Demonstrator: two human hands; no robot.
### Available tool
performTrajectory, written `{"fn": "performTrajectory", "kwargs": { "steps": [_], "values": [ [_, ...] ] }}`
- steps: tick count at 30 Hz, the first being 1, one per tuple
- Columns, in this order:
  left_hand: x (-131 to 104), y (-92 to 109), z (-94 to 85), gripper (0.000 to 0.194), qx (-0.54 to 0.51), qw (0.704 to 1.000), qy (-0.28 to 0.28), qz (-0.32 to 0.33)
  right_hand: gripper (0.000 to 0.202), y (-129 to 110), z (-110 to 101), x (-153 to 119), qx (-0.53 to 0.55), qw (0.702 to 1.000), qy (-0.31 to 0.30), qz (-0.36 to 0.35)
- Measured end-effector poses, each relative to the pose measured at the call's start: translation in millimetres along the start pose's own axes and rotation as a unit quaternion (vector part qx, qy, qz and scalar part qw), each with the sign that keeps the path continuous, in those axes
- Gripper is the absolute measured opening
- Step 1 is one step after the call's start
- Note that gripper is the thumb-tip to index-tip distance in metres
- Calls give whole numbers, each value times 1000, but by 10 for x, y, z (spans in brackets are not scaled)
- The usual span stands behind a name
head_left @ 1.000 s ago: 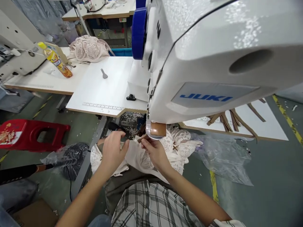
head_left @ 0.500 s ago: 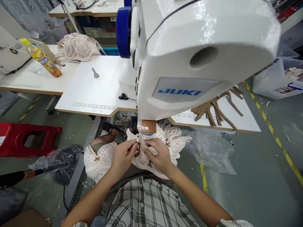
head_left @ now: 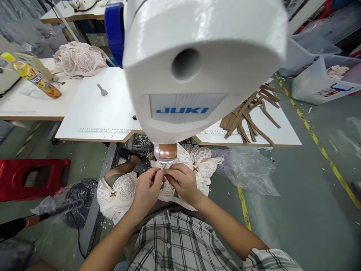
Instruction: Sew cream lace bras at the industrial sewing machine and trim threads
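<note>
Below the head of a white JUKI sewing machine (head_left: 180, 90), my left hand (head_left: 149, 186) and my right hand (head_left: 182, 182) meet, fingertips nearly touching. Each hand pinches the edge of a cream lace bra (head_left: 169, 190) between thumb and fingers; the exact spot they grip is covered by the fingers. The cloth lies over my lap and runs up under the machine's metal and brown tip (head_left: 167, 151). More lace cups with small brown bows, one cup (head_left: 120, 190) on the left and a bunch (head_left: 207, 165) on the right, spread to both sides.
Brown fabric strips (head_left: 245, 116) lie on the right white table. A grey flat tool (head_left: 102, 90) lies on the left table (head_left: 90, 109), past it a drink bottle (head_left: 36, 81) and a lace pile (head_left: 80, 60). A red stool (head_left: 34, 178) stands left; plastic bags and bins are on the right.
My right hand has come in to my left, closing the gap between their fingertips. The camera view has shifted, so the machine head appears further left.
</note>
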State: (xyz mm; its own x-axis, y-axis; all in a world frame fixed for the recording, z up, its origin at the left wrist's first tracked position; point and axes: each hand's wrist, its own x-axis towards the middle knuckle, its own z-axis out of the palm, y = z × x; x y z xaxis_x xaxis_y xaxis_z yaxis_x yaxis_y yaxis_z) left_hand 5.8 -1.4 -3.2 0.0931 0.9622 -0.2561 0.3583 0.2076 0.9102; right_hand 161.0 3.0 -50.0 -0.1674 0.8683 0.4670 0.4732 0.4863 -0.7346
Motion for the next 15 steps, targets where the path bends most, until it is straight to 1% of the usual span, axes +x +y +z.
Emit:
{"fn": "performTrajectory", "kwargs": {
  "steps": [1,3,4,5,6,7,8,9,10,11,13,15],
  "values": [
    [16,6,9,34,31,999,6,13,19,31,-17,-14,-19,1000,-12,-21],
    [52,8,0,35,67,997,16,20,17,148,-99,13,-39,995,-62,-65],
    [71,0,-15,36,73,997,16,17,17,245,-175,70,-55,991,-94,-75],
    [89,-14,-33,37,77,997,15,14,17,372,-278,165,-82,987,-120,-69],
    [106,-32,-51,37,86,996,10,16,20,524,-411,301,-120,983,-134,-46],
    [119,-52,-66,37,101,995,3,26,25,697,-571,478,-170,976,-134,-4],
    [128,-70,-75,37,117,992,-8,41,33,880,-753,689,-222,968,-108,44],
    [131,-83,-78,37,131,990,-21,55,42,1062,-946,924,-255,961,-78,74],
    [129,-90,-76,37,136,988,-36,63,47,1232,-1136,1168,-281,953,-61,95],
    [123,-88,-71,37,131,988,-51,64,49,1380,-1311,1406,-300,946,-58,110],
    [110,-65,-63,36,102,991,-74,44,46,1586,-1571,1805,-322,934,-85,132],
    [104,-28,-71,35,48,996,-81,6,38,1650,-1688,2031,-334,924,-126,140]
  ]
}}
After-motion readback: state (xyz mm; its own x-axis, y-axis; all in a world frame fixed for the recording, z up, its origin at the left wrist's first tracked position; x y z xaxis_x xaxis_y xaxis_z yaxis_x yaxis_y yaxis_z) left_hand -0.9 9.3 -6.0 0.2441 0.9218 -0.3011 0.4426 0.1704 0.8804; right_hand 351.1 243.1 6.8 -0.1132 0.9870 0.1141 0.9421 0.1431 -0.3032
